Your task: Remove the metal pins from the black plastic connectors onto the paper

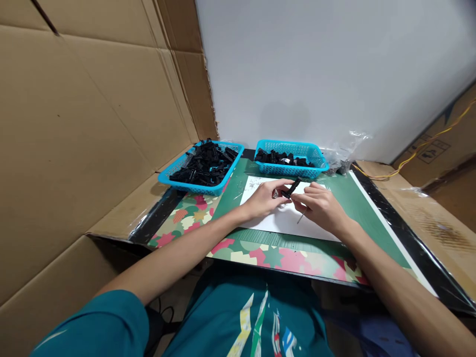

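Note:
Over a white sheet (pixel 273 221) on the green tabletop, my left hand (pixel 266 197) has its fingers closed on a black plastic part (pixel 292 188), which is held tilted. My right hand (pixel 317 202) meets the part's lower end, its fingers pinched together. A thin metal rod (pixel 301 216) sticks out below the right fingers and seems to be held by them. Small dark bits (pixel 254 185) lie at the sheet's upper left.
Two blue baskets with black parts stand at the back, a large one (pixel 208 189) left and a smaller one (pixel 290 171) right. Beside the smaller is a clear plastic bag (pixel 340 157). Cardboard (pixel 92 89) rises at the left; yellow wires (pixel 412 154) run at the right.

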`<state>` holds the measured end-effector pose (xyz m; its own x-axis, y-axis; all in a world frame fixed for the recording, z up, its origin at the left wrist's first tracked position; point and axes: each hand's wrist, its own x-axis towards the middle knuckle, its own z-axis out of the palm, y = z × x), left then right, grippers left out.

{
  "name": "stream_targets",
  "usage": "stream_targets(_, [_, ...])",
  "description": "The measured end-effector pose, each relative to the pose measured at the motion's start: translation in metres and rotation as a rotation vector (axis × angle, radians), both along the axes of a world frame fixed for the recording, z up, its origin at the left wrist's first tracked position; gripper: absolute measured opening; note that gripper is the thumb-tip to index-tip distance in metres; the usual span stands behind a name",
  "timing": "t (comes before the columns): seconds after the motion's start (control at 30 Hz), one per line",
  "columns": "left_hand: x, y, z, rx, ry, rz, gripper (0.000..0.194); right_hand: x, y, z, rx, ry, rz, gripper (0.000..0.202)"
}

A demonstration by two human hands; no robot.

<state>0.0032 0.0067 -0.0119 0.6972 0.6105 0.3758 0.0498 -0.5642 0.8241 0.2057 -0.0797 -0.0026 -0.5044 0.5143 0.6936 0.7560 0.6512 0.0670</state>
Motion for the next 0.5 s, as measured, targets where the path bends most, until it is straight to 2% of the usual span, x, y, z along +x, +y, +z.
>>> stream_targets(0.5, [-0.0042, 0.0035, 0.0026, -0.198, -0.054, -0.158, 0.050, -0.0003, 0.0009, -0.0036, -0.095, 0.078, 0.031, 0.028])
